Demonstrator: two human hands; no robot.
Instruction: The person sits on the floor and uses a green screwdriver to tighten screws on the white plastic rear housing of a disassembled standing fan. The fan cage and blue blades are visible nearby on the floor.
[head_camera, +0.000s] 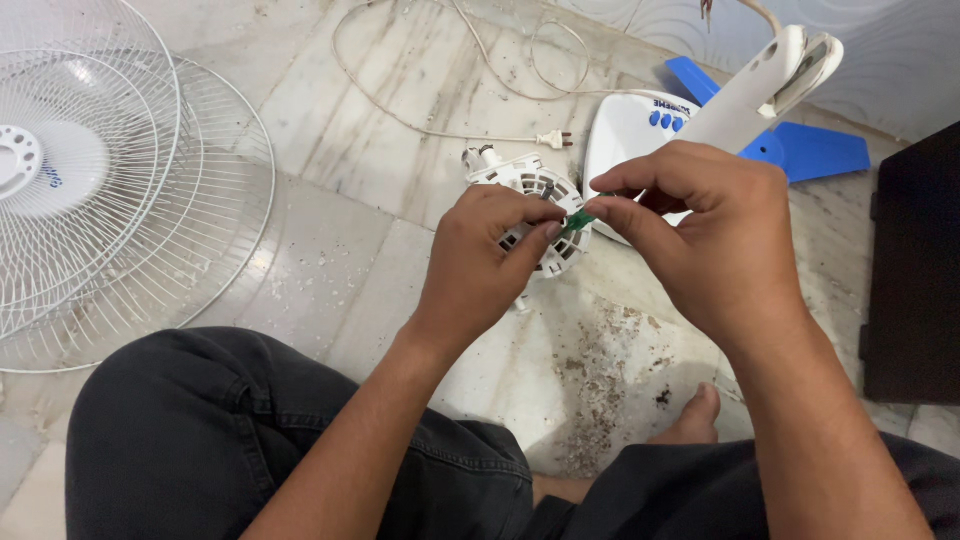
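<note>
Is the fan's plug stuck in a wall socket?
No, the plug lies loose on the marble floor at the end of its white cord, beyond the two hands.

One head-worn camera looked steeply down from above a seated person's lap, facing forward over the marble floor (400, 180); it sat close to the hands (480, 260), which filled the centre; the knees lay at six o'clock, fan grilles (120, 180) at nine, a dark cabinet (915, 270) at three; no second view existed.
</note>
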